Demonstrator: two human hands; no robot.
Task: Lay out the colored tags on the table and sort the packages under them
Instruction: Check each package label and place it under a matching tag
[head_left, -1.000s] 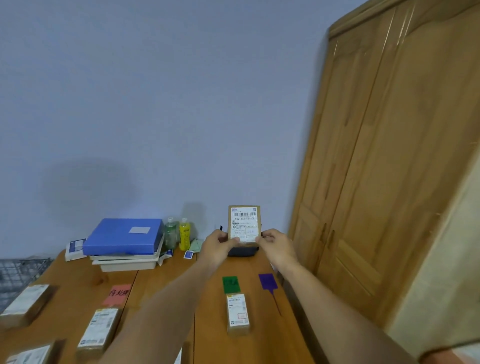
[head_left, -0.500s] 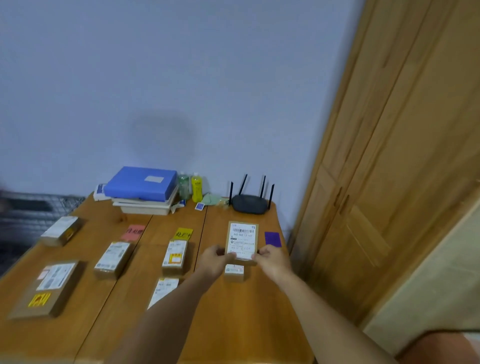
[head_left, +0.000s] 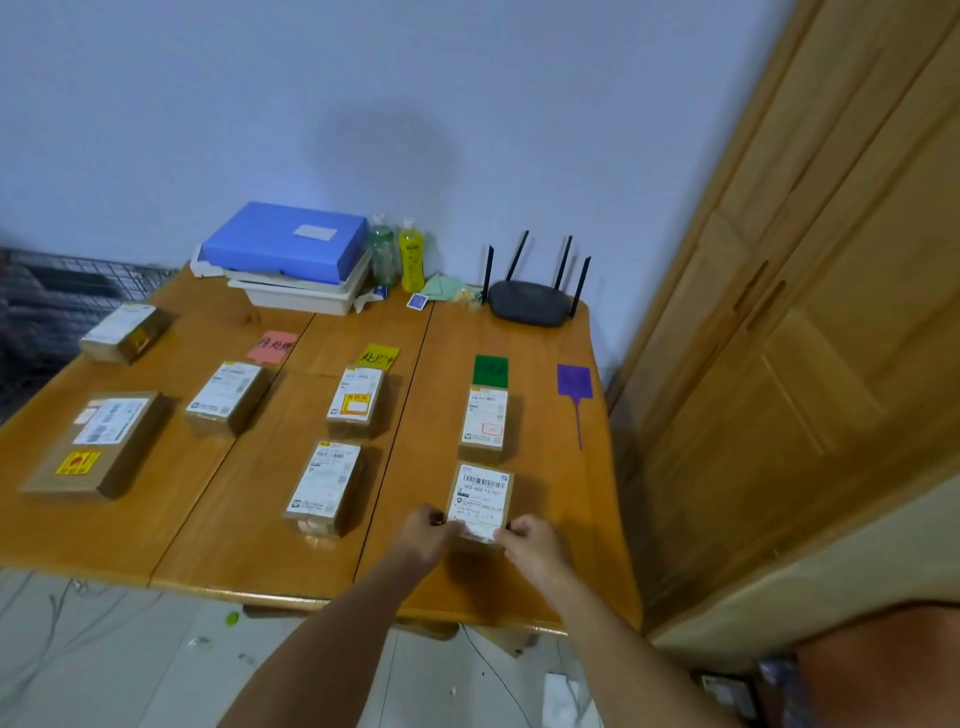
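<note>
small cardboard package (head_left: 482, 501) held at its near corners by both hands — left hand (head_left: 423, 535) and right hand (head_left: 530, 543) — each grip closed by thumb and fingertips on the box's near end, label facing up. the package sits low over the wooden surface (head_left: 519, 597), in the column under the green tag (head_left: 490, 370), just near of the package (head_left: 484, 421) already lying there; whether its base touches the surface cannot be told. judged handling: a stiff, light carton, flat-sided and not slippery, best taken by opposite edges or corners as here; contents unknown, so set it down gently rather than drop it. count — four coloured tags in a row: pink tag (head_left: 272, 346), yellow tag (head_left: 380, 356), green, and purple tag (head_left: 574, 381), the last with a long tail. seven packages in all: one under pink (head_left: 228, 397), two under yellow (head_left: 357, 407) (head_left: 323, 486), one lying under green plus the held one, none under purple, and two unsorted at far left (head_left: 124, 332) (head_left: 96, 441).
</note>
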